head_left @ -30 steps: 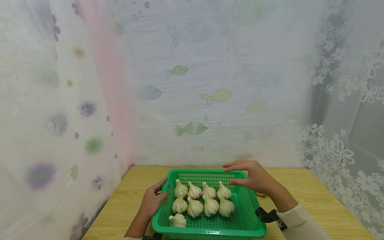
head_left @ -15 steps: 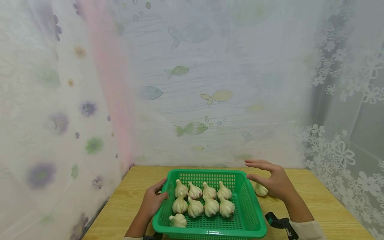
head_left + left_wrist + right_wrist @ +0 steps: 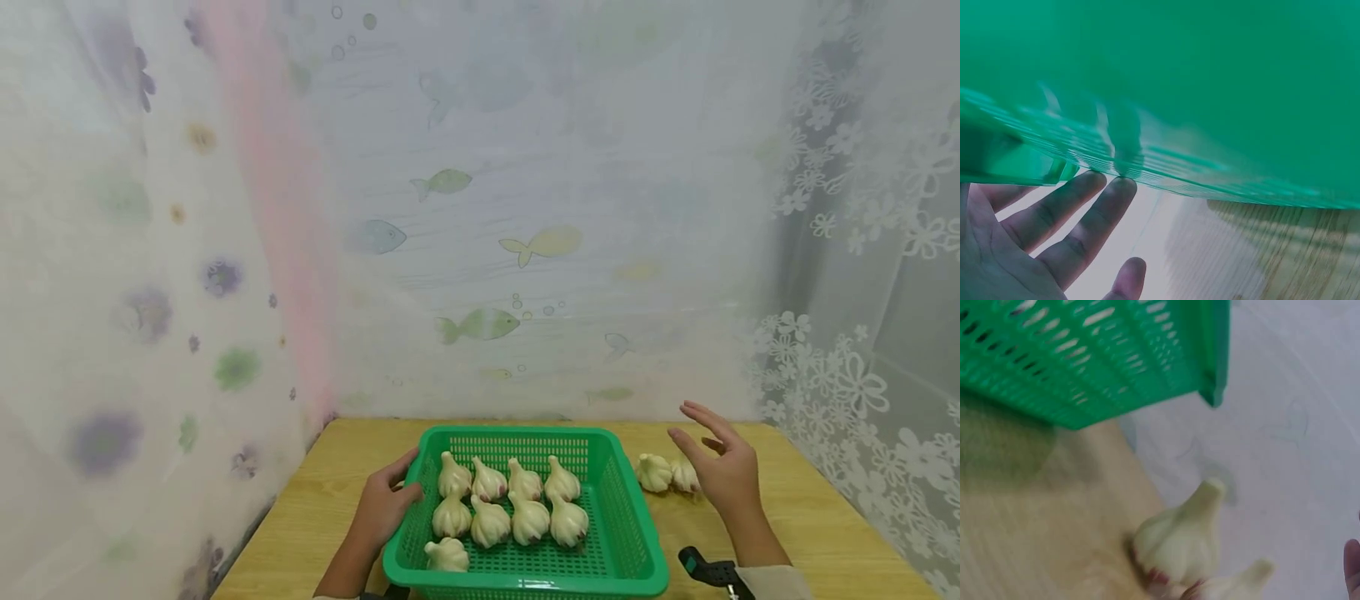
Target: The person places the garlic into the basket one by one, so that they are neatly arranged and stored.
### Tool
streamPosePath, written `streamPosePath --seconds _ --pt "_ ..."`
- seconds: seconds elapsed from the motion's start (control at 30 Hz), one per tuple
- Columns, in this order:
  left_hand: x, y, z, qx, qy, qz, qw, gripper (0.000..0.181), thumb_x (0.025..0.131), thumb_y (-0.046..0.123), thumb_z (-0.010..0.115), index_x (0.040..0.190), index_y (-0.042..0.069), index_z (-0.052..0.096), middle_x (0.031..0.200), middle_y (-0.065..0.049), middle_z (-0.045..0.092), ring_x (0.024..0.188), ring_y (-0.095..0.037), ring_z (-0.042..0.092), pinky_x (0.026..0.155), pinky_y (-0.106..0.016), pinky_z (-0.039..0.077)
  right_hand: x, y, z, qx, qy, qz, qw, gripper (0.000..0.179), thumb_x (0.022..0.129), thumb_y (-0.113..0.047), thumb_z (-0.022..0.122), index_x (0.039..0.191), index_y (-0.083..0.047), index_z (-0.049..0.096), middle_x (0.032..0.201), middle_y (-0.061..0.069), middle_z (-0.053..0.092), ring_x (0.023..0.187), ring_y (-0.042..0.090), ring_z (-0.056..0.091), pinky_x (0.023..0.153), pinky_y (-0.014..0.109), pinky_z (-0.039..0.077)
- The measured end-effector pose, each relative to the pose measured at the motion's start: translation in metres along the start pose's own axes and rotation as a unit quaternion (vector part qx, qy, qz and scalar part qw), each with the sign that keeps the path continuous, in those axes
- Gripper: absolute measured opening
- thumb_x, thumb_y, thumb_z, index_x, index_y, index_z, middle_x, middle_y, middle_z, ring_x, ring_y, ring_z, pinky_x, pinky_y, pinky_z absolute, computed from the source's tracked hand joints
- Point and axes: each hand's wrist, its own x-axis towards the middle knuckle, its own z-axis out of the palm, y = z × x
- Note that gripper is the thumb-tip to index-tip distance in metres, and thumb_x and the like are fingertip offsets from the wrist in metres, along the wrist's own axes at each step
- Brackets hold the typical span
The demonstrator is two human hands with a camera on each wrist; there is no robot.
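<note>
A green perforated plastic basket (image 3: 525,583) holds several whole garlic bulbs (image 3: 529,521), mostly lined up in two rows with one near the front left corner. At the basket's left side, my left hand (image 3: 381,510) rests against the rim; in the left wrist view its fairly straight fingers (image 3: 1085,234) touch the basket's outer wall. Over the table to the right, my right hand (image 3: 729,475) has thumb and fingers spread apart, holding nothing. Beside it lie a garlic bulb (image 3: 654,472) and another bulb (image 3: 684,475), the latter partly hidden by the hand.
The basket stands on a wood-grain table (image 3: 795,517). Behind the table hangs a pale curtain (image 3: 547,350) printed with fish. A flowered sheet closes in the left side, and a sheer flowered one the right.
My right hand has moved right, from above the basket's back right corner to beside the two loose garlic bulbs, uncovering them. My left hand stays at the basket's left side.
</note>
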Motion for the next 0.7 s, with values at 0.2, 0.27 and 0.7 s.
streamPosePath --seconds 0.2,0.27,0.7 --pt "-0.002 0.0 0.001 -0.009 0.002 0.003 1.0 0.072 0.08 0.003 0.066 0.151 0.009 0.055 0.138 -0.026 0.064 0.113 -0.037 0.07 0.073 -0.035 0.056 -0.007 0.03 -0.008 0.008 0.009 0.139 0.9902 0.061 0.097 -0.042 0.07 0.154 -0.027 0.053 0.164 0.002 0.042 0.145 0.02 0.041 0.088 0.007 0.037" --pt "-0.001 0.0 0.001 -0.009 0.001 0.002 1.0 0.072 0.08 0.002 0.066 0.151 0.009 0.055 0.138 -0.026 0.063 0.113 -0.037 0.07 0.073 -0.036 0.056 -0.01 0.038 -0.009 0.012 0.0 0.174 0.9847 0.066 0.096 -0.047 0.069 0.156 -0.027 0.05 0.167 0.003 0.036 0.15 0.027 0.036 0.085 0.006 0.037" --pt "-0.001 0.0 0.002 -0.007 0.003 -0.003 1.0 0.072 0.081 0.003 0.067 0.151 0.01 0.055 0.139 -0.025 0.063 0.116 -0.037 0.069 0.076 -0.038 0.058 -0.012 0.067 -0.008 0.016 -0.066 0.24 0.9683 0.087 0.093 -0.054 0.07 0.164 -0.02 0.033 0.173 0.013 0.014 0.157 0.042 0.018 0.112 0.061 0.038"
